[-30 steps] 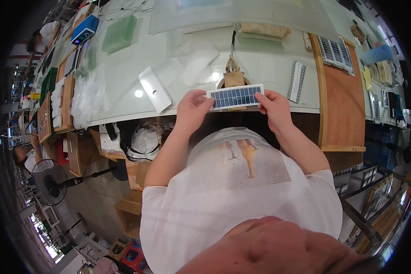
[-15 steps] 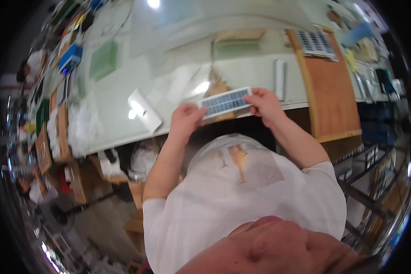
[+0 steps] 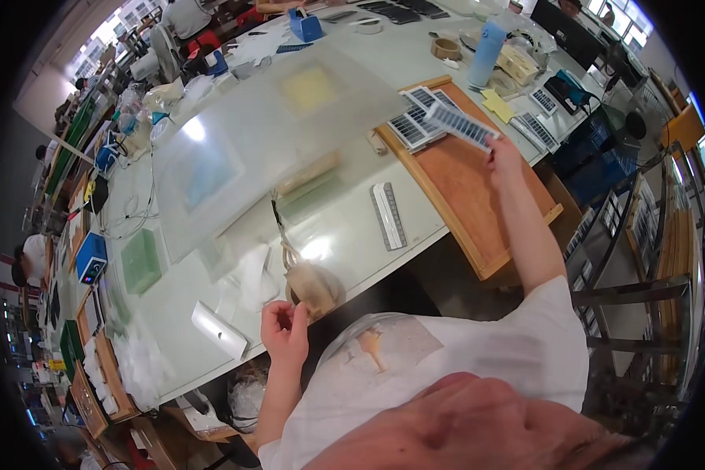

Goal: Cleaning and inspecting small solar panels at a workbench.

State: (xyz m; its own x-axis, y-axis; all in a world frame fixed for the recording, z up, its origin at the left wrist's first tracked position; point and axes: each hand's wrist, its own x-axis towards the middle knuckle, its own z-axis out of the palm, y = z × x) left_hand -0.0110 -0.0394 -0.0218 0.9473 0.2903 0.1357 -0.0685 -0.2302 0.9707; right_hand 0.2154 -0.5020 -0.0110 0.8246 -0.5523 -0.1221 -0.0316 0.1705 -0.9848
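Observation:
My right hand point(image 3: 505, 153) grips the near right end of a small solar panel point(image 3: 460, 127), a white-edged strip with dark cells. It holds the panel tilted over the far part of a wooden tray point(image 3: 486, 204), where several similar solar panels point(image 3: 413, 129) are stacked. The held panel overlaps this stack in view; whether they touch, I cannot tell. At the table's front edge, my left hand point(image 3: 287, 333) is loosely curled, thumb and fingers apart, with nothing seen in it. A beige rounded object point(image 3: 312, 286) with a cord lies just beyond it.
A translucent sheet point(image 3: 251, 149) spans the table's middle above the surface. Left of my left hand lies a white curved piece point(image 3: 218, 330). A ruler-like white strip point(image 3: 388, 216) sits left of the tray. Tape point(image 3: 445, 49) and a blue bottle point(image 3: 487, 55) stand beyond.
The panel was held between both hands at the table's front. My left hand has let go; my right hand has carried it far right over the tray. The view has turned.

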